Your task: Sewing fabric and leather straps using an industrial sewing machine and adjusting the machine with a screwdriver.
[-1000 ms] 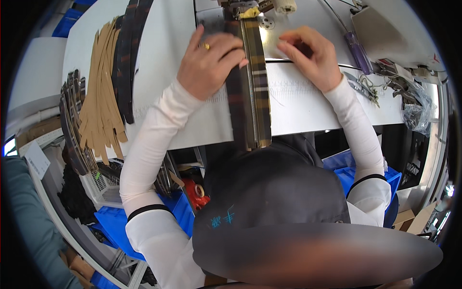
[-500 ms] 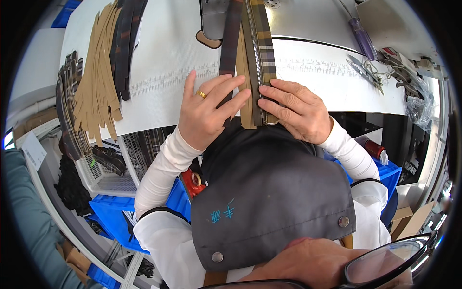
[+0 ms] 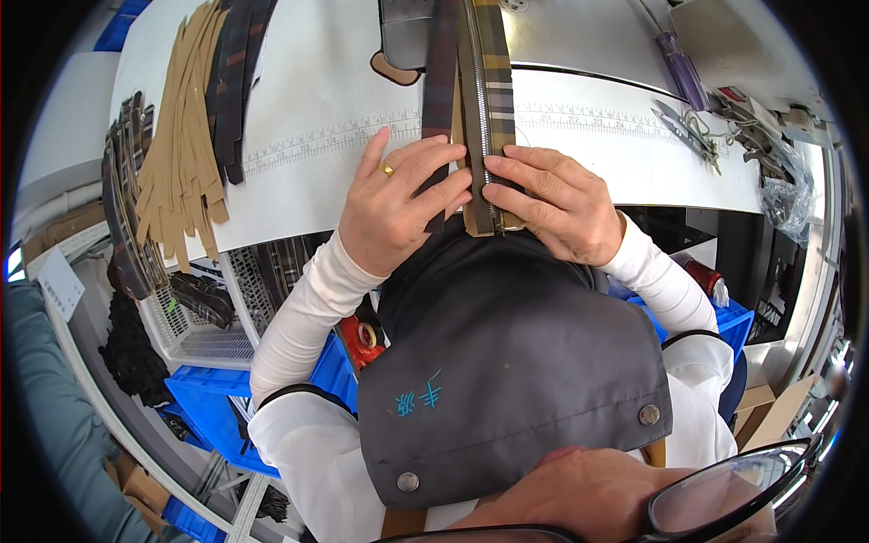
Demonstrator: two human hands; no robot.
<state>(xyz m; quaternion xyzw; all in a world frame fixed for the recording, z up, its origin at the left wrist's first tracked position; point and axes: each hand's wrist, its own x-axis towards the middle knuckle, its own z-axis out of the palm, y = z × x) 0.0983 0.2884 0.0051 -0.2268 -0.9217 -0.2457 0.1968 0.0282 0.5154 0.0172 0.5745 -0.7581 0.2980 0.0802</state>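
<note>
My left hand (image 3: pixel 396 204) has its fingers curled on a dark plaid strip (image 3: pixel 438 89) and a tan strip (image 3: pixel 457 122) beside it at the table's front edge; its index finger is raised. My right hand (image 3: pixel 566 204) presses its fingertips on a long zipper strip (image 3: pixel 480 122) with olive plaid fabric (image 3: pixel 501 90) along its right side, its thumb hidden. The strips run away from me over the white table (image 3: pixel 326 136) with a printed ruler scale.
Bundles of tan strips (image 3: pixel 181 154) and dark plaid strips (image 3: pixel 243 81) lie at left. A sewing machine bed (image 3: pixel 579 32) is at the back; a purple screwdriver (image 3: pixel 679 68) and scissors (image 3: pixel 679 128) lie at right. Blue bins (image 3: pixel 208 407) and a white basket (image 3: pixel 204 339) are below.
Both hands came down toward the table's front edge. My right hand, raised apart from the strips a second ago, now rests on the zipper strip. The last half second shows only slight shifts.
</note>
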